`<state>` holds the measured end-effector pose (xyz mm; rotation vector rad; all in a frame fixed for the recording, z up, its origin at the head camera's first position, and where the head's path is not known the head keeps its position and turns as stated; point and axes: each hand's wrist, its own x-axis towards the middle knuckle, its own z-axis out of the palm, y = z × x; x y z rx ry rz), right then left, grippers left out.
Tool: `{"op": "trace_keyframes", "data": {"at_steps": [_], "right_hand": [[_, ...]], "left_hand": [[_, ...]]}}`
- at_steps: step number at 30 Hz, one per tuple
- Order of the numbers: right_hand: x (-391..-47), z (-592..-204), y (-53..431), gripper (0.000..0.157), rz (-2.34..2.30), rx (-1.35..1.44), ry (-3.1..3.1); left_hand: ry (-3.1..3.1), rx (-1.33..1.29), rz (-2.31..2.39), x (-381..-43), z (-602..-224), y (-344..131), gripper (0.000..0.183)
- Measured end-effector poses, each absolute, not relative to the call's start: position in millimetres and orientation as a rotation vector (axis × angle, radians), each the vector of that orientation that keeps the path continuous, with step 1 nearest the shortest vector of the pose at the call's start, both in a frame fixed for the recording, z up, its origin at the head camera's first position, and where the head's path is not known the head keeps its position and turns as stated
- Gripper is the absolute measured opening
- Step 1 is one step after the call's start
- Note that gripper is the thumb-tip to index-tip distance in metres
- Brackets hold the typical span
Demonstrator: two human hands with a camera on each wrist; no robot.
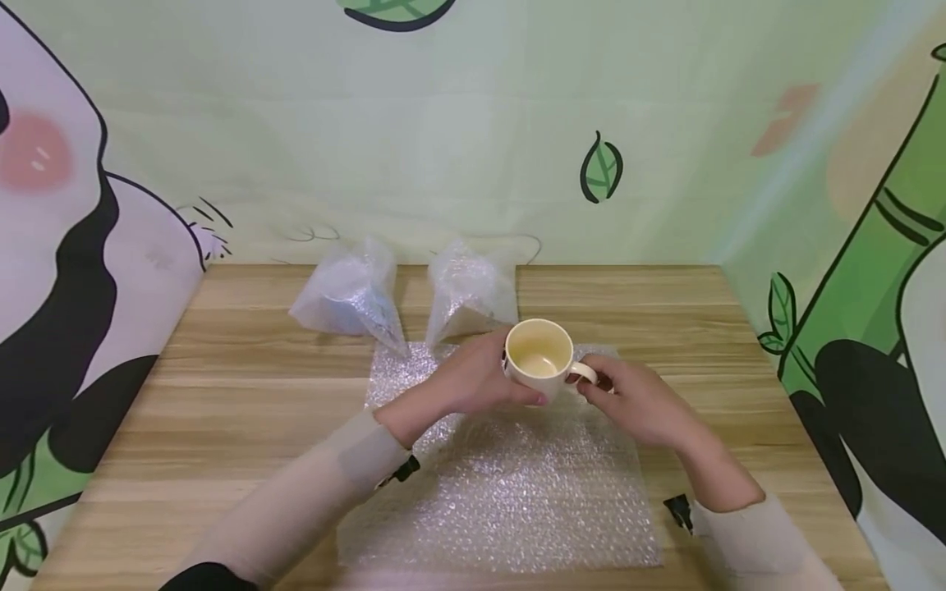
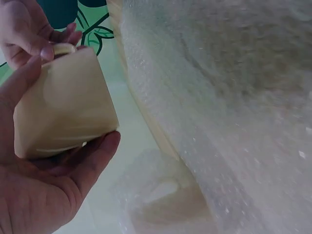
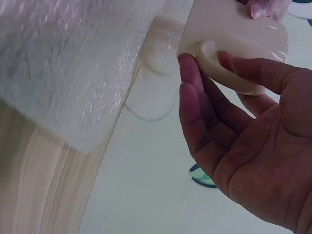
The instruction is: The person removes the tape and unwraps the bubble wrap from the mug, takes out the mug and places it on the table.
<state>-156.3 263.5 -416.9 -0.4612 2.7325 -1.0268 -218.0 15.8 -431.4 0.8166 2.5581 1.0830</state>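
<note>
A cream-coloured mug is held above a sheet of bubble wrap, its open top towards the head camera. My left hand grips the mug's body from the left, thumb on the near side; in the left wrist view the fingers curl round the mug. On the other side my right hand pinches the handle between thumb and fingers. The right wrist view has this hand close up, with the handle between thumb and fingertips. The mug's far side is hidden.
Two bubble-wrapped bundles stand at the back of the wooden table, left of the mug. Their contents are blurred by the wrap. A printed cloth backdrop rises behind the table and along both sides.
</note>
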Motion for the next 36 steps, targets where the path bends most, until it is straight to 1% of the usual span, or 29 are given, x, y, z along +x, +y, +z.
{"op": "trace_keyframes", "data": {"at_steps": [5,8,12,15,27,34,36], "right_hand": [[-170.3,-415.8,272.6,0.015,-1.096,-0.351,2.764],[-178.7,-416.0,277.0,0.022,-1.165,-0.251,2.759],[-189.2,-416.6,281.2,0.026,-1.250,-0.142,2.755],[-196.1,-417.4,283.4,0.025,-1.298,-0.085,2.750],[-221.4,-424.5,289.5,0.030,-1.404,0.138,2.721],[-239.1,-429.8,291.3,0.033,-1.452,0.222,2.714],[-244.6,-431.3,291.5,0.033,-1.463,0.242,2.719]], "left_hand": [[2.594,0.741,1.117,-226.5,-427.3,33.0,0.092],[2.608,0.677,1.130,-231.8,-425.2,42.2,0.092],[2.610,0.617,1.173,-238.9,-424.8,53.8,0.091],[2.614,0.604,1.204,-244.6,-425.9,62.0,0.090],[2.603,0.567,1.318,-268.2,-434.3,89.5,0.088],[2.622,0.431,1.315,-278.9,-436.8,105.1,0.090],[2.627,0.402,1.322,-283.0,-438.2,109.6,0.089]]}}
